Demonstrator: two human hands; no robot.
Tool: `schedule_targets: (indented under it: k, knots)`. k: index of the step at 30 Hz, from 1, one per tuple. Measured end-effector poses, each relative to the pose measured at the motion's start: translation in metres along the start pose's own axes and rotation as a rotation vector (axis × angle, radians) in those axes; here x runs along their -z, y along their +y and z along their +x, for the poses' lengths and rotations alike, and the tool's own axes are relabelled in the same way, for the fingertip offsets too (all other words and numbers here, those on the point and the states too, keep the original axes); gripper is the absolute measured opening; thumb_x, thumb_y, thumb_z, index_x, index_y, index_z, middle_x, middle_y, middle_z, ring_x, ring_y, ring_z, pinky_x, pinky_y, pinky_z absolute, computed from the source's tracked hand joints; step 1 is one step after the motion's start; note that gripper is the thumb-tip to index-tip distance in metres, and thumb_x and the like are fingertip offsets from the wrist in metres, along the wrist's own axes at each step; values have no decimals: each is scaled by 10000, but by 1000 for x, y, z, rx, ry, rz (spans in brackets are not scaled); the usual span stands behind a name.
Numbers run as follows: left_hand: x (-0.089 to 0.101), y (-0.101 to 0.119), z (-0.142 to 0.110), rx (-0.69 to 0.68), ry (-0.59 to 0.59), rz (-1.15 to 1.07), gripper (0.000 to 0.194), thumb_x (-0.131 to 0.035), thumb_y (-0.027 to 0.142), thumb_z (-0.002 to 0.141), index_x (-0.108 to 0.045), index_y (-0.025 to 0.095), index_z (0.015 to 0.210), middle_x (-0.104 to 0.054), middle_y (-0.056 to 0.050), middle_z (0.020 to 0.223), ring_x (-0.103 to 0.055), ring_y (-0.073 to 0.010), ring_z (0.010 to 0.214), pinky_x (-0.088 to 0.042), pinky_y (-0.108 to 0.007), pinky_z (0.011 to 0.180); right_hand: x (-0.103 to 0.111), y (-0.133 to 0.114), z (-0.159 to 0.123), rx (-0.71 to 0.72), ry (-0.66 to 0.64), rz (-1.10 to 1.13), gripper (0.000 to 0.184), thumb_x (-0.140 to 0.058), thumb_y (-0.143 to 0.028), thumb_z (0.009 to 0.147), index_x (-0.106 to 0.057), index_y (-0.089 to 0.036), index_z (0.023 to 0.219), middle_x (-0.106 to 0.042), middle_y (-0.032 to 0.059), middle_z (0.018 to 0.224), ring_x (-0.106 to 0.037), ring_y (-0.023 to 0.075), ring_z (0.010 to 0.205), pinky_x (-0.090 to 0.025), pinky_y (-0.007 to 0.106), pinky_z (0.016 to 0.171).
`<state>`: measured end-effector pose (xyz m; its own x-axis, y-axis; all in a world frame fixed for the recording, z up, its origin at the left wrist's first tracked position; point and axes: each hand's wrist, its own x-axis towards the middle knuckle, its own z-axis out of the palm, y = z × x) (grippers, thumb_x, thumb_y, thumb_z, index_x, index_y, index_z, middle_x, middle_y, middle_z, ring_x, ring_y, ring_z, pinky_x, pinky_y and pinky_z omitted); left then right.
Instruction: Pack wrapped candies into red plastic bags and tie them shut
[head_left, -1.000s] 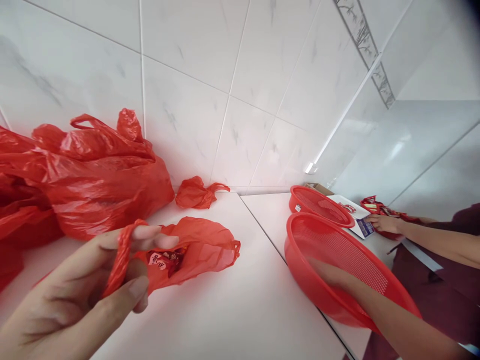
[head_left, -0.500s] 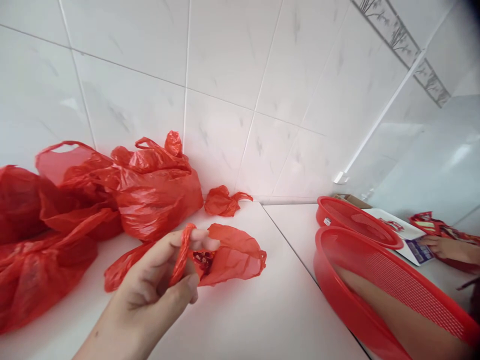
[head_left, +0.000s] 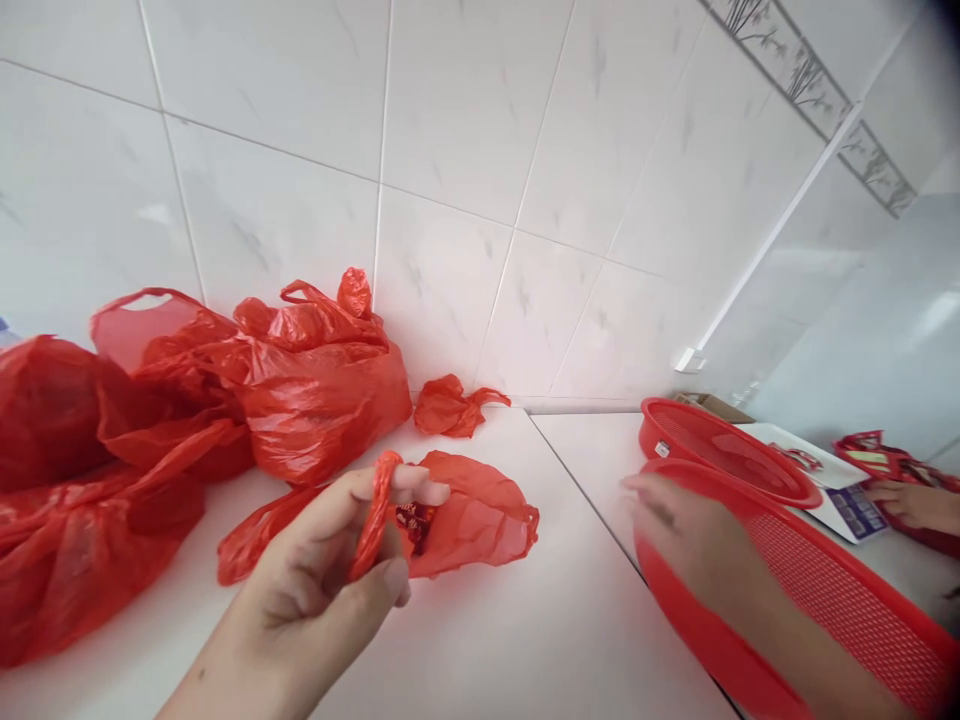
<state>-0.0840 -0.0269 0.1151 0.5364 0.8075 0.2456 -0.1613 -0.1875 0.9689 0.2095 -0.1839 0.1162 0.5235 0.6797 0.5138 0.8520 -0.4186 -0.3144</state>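
My left hand (head_left: 337, 575) has the twisted handle of a red plastic bag (head_left: 480, 510) looped over its index finger, with the thumb close below. The bag lies on the white table beyond the fingers, its far end spread flat. Inside it shows a dark red printed packet (head_left: 415, 524). My right hand (head_left: 686, 535) is over the near rim of a large red mesh basket (head_left: 847, 580), smeared by motion. Whether its fingers hold anything is not visible.
Several full red bags (head_left: 315, 400) stand at the left by the tiled wall. A small crumpled red bag (head_left: 454, 407) lies behind. At the right are another red basket (head_left: 731, 450), a white scale (head_left: 855, 505) and another person's hand (head_left: 911, 503) near red packets.
My right hand has risen out of the red basket and moved left across its rim. My left hand keeps its hold on the bag handle. The view has shifted slightly.
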Motion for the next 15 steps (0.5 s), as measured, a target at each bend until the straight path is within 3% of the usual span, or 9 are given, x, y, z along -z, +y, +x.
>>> schedule_targets:
  k: [2, 4, 6, 8, 9, 11, 15]
  knots:
    - [1, 1, 0, -26, -84, 28, 274, -635, 331, 812, -645, 348, 1086, -595, 4, 672, -522, -139, 598, -478, -219, 555, -26, -15, -11, 52, -167, 12, 266, -561, -402, 845, -645, -297, 1075, -702, 33, 897, -660, 220, 782, -501, 329, 671]
    - [0, 5, 4, -36, -133, 24, 293, -627, 296, 824, -618, 348, 1112, -593, 15, 699, -512, -127, 610, -478, -216, 585, -56, -30, -18, 34, -247, 100, 478, -592, -392, 797, -546, -252, 1252, -650, 89, 1141, -637, 275, 949, -482, 394, 784]
    - [-3, 13, 14, -44, -142, -13, 305, -607, 265, 835, -589, 337, 1131, -630, 10, 844, -510, -114, 629, -484, -223, 616, -84, -41, -14, -131, -362, 293, 513, -656, -342, 714, -577, -182, 1195, -628, 140, 1170, -625, 294, 969, -471, 415, 792]
    - [-5, 24, 29, -88, -154, -13, 322, -596, 233, 835, -563, 305, 1146, -636, -15, 1052, -544, -117, 694, -492, -241, 659, -98, -46, 3, -276, -522, 491, 333, -661, -321, 684, -650, -130, 957, -687, 146, 960, -653, 268, 825, -487, 378, 682]
    - [-5, 30, 37, -117, -150, 15, 334, -596, 221, 831, -552, 286, 1156, -619, -28, 1134, -561, -123, 739, -491, -245, 676, -99, -46, 15, -303, -575, 575, 262, -638, -335, 707, -648, -128, 866, -694, 130, 865, -655, 243, 762, -486, 346, 627]
    - [-2, 42, 53, -163, -102, 84, 347, -594, 218, 831, -540, 257, 1172, -605, -39, 1184, -577, -129, 782, -484, -244, 685, -87, -47, 41, -271, -575, 697, 279, -556, -399, 789, -627, -141, 867, -687, 99, 829, -647, 192, 735, -478, 292, 594]
    - [13, 58, 62, -273, 97, 128, 248, -541, 312, 887, -570, 274, 1130, -636, 0, 1089, -568, -111, 721, -474, -241, 663, -36, -54, 76, -126, -348, 1013, 296, -564, -479, 823, -592, -193, 896, -656, 45, 898, -614, 145, 800, -474, 275, 690]
